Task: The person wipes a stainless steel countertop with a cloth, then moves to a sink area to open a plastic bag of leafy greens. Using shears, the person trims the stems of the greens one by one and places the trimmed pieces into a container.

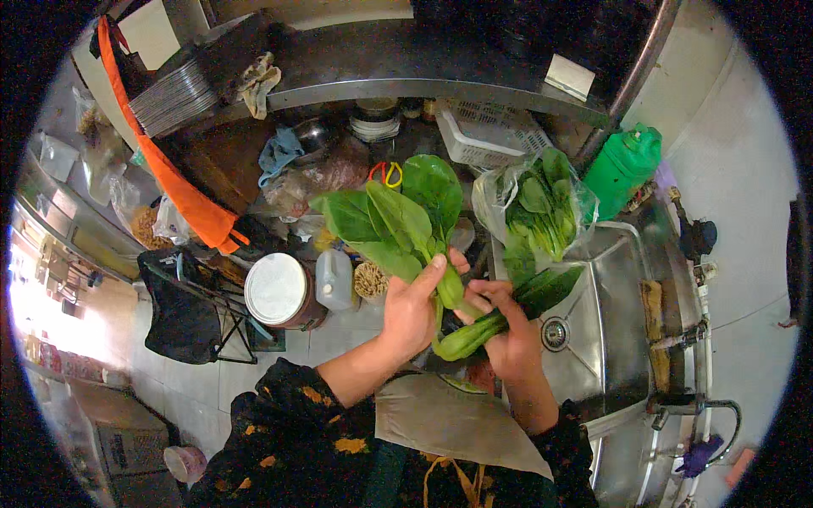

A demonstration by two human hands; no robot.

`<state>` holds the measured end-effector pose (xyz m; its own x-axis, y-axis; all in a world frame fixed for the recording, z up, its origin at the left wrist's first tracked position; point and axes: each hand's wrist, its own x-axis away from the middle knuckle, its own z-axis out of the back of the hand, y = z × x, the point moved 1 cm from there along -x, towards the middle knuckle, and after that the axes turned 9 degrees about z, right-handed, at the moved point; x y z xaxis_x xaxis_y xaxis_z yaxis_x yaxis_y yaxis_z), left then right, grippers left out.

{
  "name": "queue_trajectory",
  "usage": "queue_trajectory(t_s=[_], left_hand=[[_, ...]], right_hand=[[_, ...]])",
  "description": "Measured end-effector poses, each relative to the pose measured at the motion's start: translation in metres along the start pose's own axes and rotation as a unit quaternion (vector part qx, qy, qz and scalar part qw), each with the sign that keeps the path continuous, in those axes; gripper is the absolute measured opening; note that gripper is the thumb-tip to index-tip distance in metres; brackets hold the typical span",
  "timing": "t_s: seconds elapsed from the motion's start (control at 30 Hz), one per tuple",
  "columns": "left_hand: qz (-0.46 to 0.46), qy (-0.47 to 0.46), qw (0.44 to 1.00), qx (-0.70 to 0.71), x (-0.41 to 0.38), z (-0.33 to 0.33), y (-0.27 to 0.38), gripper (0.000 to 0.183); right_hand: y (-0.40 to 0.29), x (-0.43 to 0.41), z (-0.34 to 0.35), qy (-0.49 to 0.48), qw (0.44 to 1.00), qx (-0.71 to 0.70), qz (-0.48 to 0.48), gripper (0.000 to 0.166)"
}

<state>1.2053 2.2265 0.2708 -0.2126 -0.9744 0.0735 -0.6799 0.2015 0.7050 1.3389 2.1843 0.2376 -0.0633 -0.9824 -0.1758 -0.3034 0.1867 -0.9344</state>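
My left hand [413,317] grips a head of leafy greens, likely bok choy [403,216], by its pale stalks, leaves fanned away from me. My right hand [517,336] is closed around green stalks [463,340], and their dark leaves [549,292] stick out to the right over the sink edge. The two bunches meet between my hands; whether they are one plant I cannot tell. Beyond my right hand, a clear plastic bag [492,203] of more greens [540,203] rests by the sink's far left corner.
To the right is a stainless steel sink [591,336] with a faucet [686,403]. Behind the bag stand a white plastic basket [473,143] and a green jug [622,168]. At left are a lidded bucket [276,289], a plastic jug [333,279] and a black folding chair [174,311].
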Motion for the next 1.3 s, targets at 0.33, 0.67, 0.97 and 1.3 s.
queue_trajectory(t_s=[0.33,0.67,0.97,1.3], left_hand=[[0.134,-0.095,0.986,0.034,0.008,0.006,0.005,0.025],[0.142,-0.131,0.976,0.098,-0.022,0.033,0.016,0.05],[0.062,-0.045,0.988,-0.135,-0.026,0.047,0.023,0.028],[0.071,-0.058,0.996,-0.002,-0.024,0.043,0.022,0.031]], right_hand=[[0.005,0.004,-0.016,0.064,0.985,-0.117,-0.106,0.02],[0.02,-0.013,-0.032,0.075,0.976,-0.157,-0.129,0.021],[0.03,-0.031,-0.048,0.101,0.988,-0.086,-0.084,0.02],[0.022,-0.029,-0.052,0.138,0.971,-0.169,-0.1,0.02]])
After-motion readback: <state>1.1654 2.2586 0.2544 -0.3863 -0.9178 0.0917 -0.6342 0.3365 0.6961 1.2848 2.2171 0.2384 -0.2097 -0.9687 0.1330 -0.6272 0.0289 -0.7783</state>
